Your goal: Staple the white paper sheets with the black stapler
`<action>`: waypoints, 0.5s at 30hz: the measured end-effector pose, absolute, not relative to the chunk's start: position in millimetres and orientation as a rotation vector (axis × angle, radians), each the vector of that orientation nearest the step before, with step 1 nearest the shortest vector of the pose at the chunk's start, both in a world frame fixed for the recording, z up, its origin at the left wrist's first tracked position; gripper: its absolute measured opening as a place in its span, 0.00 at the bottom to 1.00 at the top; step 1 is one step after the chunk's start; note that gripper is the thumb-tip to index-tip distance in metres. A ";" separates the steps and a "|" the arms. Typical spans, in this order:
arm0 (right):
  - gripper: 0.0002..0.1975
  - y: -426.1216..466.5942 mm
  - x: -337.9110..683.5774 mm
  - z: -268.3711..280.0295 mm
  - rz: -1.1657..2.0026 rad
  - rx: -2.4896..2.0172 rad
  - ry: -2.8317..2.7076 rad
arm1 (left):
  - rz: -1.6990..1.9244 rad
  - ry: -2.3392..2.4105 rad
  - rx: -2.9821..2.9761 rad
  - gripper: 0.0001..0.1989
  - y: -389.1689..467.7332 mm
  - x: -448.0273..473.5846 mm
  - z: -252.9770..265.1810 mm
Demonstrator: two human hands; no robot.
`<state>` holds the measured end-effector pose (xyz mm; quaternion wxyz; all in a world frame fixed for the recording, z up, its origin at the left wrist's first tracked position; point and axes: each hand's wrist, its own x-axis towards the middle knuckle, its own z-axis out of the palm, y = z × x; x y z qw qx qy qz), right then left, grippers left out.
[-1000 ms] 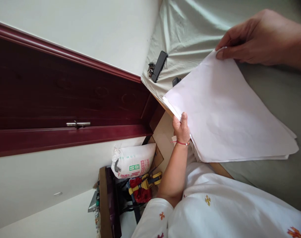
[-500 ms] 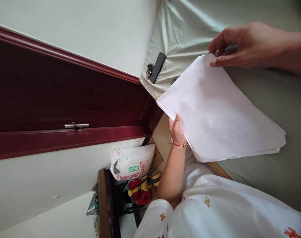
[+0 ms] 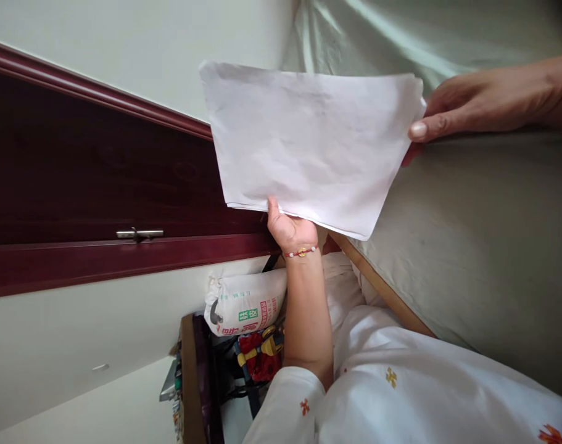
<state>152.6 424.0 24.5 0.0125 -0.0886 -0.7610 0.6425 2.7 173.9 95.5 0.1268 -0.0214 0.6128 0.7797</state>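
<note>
Several white paper sheets (image 3: pixel 308 142) in a loose stack are raised in front of me, blank on the visible side. My left hand (image 3: pixel 290 229), with a red cord bracelet at the wrist, grips the lower edge; its thumb lies on top and its fingers are hidden behind. At the right edge my right hand (image 3: pixel 451 111) pinches the stack, thumb in front and the other fingers mostly behind the paper.
A pale green sheet (image 3: pixel 470 246) covers the bed, whose wooden edge (image 3: pixel 387 287) shows. At left is a dark red door (image 3: pixel 100 166) with a metal handle (image 3: pixel 139 234). Below stand a white printed sack (image 3: pixel 248 305) and a yellow toy-like frame (image 3: pixel 257 354).
The paper stack has swung up and left, turning so that it now hides the phone and keys on the bed. My right hand has closed on its right edge; my left hand moved up and left.
</note>
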 end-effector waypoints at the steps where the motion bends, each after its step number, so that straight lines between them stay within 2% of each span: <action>1: 0.34 423.4 151.9 24.8 2.037 -0.218 -2.387 | 2.260 1.779 -0.054 0.28 177.7 2.6 97.3; 4: 0.32 422.7 146.6 20.7 2.100 -0.113 -2.319 | 2.215 1.788 0.022 0.27 187.3 5.9 94.9; 8: 0.33 420.0 141.3 16.4 2.068 -0.213 -2.009 | 2.158 1.824 0.069 0.24 185.6 10.0 75.1; 15: 0.20 415.2 145.1 33.0 2.211 -0.480 -1.487 | 2.141 1.930 0.136 0.14 134.8 -5.6 42.2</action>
